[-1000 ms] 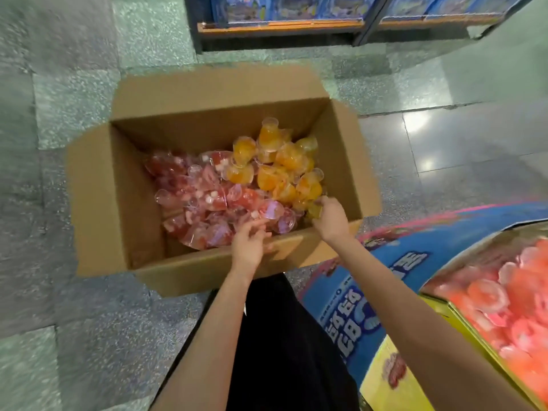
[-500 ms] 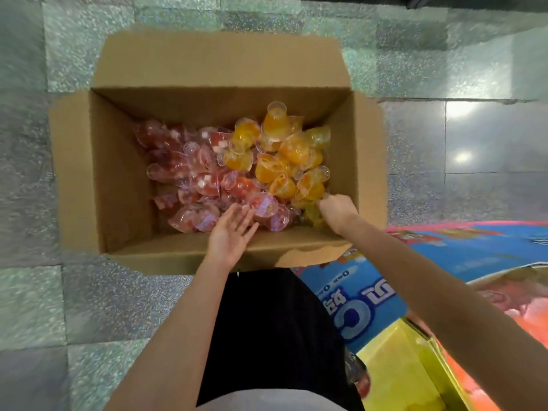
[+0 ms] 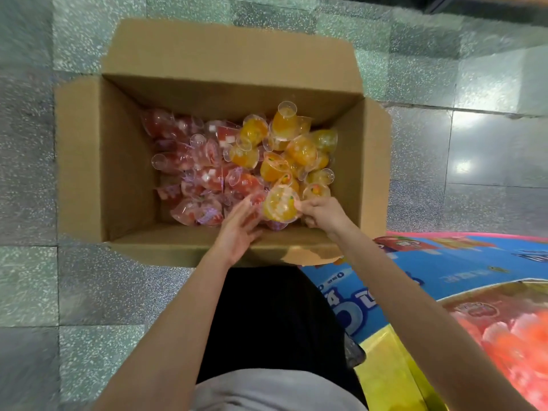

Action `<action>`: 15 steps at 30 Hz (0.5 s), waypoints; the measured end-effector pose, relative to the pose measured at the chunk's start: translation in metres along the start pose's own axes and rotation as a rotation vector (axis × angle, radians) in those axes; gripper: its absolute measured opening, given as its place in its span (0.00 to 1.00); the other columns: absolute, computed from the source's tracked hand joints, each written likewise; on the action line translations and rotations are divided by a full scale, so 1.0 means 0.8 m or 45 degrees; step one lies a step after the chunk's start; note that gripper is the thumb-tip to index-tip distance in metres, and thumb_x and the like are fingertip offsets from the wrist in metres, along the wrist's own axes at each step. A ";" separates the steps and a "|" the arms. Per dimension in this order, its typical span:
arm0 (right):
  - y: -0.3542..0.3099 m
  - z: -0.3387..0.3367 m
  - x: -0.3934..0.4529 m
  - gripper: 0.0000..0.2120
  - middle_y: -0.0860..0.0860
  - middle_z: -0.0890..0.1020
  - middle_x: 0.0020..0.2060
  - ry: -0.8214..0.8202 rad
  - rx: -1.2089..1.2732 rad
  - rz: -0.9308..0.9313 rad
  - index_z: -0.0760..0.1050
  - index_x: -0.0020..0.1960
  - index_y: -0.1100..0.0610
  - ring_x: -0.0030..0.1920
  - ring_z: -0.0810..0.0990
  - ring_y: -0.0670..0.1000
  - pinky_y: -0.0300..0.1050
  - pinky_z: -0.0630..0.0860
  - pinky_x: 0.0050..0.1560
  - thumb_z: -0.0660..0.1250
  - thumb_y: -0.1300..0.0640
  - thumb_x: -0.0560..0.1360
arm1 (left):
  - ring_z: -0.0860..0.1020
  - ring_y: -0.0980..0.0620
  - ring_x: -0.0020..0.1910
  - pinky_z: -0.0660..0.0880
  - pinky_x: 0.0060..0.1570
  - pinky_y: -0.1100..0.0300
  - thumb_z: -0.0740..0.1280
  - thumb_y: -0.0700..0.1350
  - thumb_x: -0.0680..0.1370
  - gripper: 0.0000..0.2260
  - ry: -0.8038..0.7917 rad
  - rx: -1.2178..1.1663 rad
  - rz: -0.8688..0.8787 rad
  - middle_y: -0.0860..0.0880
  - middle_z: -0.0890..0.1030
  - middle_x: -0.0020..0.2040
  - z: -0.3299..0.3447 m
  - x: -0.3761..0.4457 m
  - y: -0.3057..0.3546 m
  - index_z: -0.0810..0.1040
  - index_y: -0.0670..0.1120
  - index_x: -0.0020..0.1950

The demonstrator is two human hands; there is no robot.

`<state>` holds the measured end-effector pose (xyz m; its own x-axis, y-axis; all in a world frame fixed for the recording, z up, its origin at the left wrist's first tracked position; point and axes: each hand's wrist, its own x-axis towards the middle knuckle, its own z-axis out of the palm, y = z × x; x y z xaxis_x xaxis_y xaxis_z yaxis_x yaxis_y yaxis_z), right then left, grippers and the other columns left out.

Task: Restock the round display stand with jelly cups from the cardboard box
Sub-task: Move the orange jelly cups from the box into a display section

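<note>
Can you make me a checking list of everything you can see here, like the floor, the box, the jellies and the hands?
Surface: speckled grey-green tiled floor.
Job's things: open brown cardboard box on the floor; red jelly cups piled on its left side, orange jelly cups on its right; round blue display stand at lower right, pink-red cups inside.
Clutter: nothing seen.
Hands: right hand pinches one clear orange jelly cup; left hand open beside it.
Cables: nothing seen.
Surroundings: shelf edge, top right.

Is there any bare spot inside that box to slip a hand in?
Yes: the box floor shows bare along its left wall, beside the red cups. The right half is crowded with orange cups.
</note>
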<state>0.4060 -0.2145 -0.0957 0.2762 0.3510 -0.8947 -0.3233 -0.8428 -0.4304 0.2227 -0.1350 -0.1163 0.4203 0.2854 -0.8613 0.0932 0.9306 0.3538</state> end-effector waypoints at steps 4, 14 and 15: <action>-0.002 0.034 -0.002 0.11 0.45 0.72 0.21 -0.028 -0.189 -0.128 0.79 0.37 0.57 0.25 0.67 0.45 0.35 0.67 0.30 0.67 0.58 0.78 | 0.78 0.47 0.59 0.79 0.54 0.52 0.67 0.46 0.75 0.17 -0.117 -0.043 0.001 0.46 0.79 0.61 -0.007 0.001 0.001 0.75 0.49 0.64; 0.038 -0.009 0.072 0.32 0.61 0.64 0.68 0.198 -1.385 -0.053 0.61 0.72 0.60 0.67 0.65 0.62 0.55 0.69 0.64 0.72 0.56 0.73 | 0.76 0.45 0.60 0.73 0.63 0.45 0.63 0.42 0.79 0.11 0.077 -0.392 0.003 0.43 0.76 0.60 -0.011 0.006 -0.003 0.73 0.48 0.61; 0.043 -0.009 0.077 0.32 0.61 0.63 0.69 0.175 -1.449 -0.018 0.60 0.73 0.60 0.68 0.64 0.61 0.54 0.68 0.66 0.70 0.58 0.74 | 0.76 0.45 0.60 0.72 0.63 0.45 0.63 0.42 0.79 0.10 0.094 -0.397 -0.003 0.43 0.76 0.60 -0.011 0.007 -0.002 0.73 0.49 0.60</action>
<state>0.4186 -0.2244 -0.1648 0.3927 0.3748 -0.8398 0.6674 -0.7445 -0.0201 0.2170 -0.1332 -0.1246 0.3531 0.2883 -0.8901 -0.1920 0.9534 0.2326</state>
